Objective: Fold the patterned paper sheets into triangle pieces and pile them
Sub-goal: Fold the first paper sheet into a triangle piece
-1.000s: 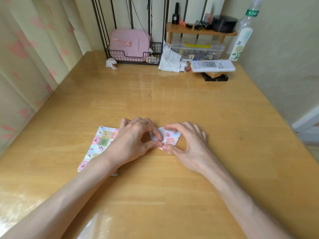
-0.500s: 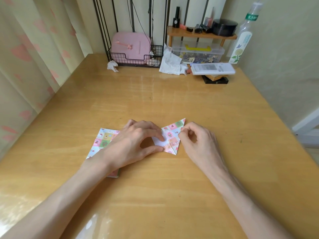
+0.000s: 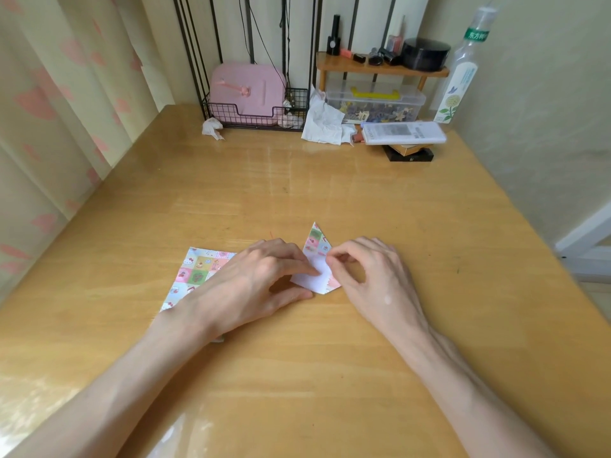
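- Several pastel-patterned paper sheets (image 3: 198, 272) lie on the wooden counter (image 3: 330, 193), half under my left hand (image 3: 251, 285).
- Its straight fingers press the half-folded paper piece (image 3: 315, 246); my right hand (image 3: 373, 282) pinches the flap.

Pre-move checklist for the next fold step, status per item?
1. Left hand pins the folded piece to the table: ok, fingers press its white side.
2. Right hand has the flap: ok, thumb and forefinger pinch its edge.
3. Piece finished as a triangle: not ok, white underside is exposed and the flap is not creased down.
4. Sheet stack within reach: ok, it lies beside the left hand, partly under the wrist.
5. Pile of finished triangles ready: cannot tell, none is visible.
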